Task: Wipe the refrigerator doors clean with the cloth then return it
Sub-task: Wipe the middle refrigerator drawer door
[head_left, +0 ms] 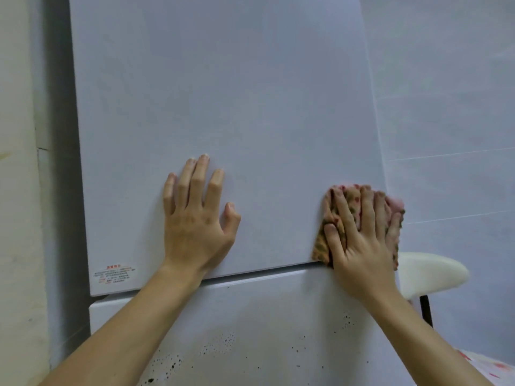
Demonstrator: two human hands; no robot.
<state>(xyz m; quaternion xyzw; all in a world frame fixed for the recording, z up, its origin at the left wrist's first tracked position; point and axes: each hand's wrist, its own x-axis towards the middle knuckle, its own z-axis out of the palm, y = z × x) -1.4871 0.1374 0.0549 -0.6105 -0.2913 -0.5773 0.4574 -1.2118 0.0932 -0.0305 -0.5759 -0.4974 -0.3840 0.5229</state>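
The white upper refrigerator door (223,93) fills most of the view. My left hand (196,218) lies flat on it with straight, spread fingers, near the door's lower middle. My right hand (362,232) presses a pink and tan patterned cloth (323,243) flat against the door's lower right corner, fingers straight over the fabric. Below the seam, the lower refrigerator door (264,330) carries many small dark specks.
A sticker with red and grey print (115,274) sits at the upper door's lower left corner. A white stool with a black leg (429,271) stands to the right of the fridge. Tiled wall (451,107) is on the right, a cream wall (16,162) on the left.
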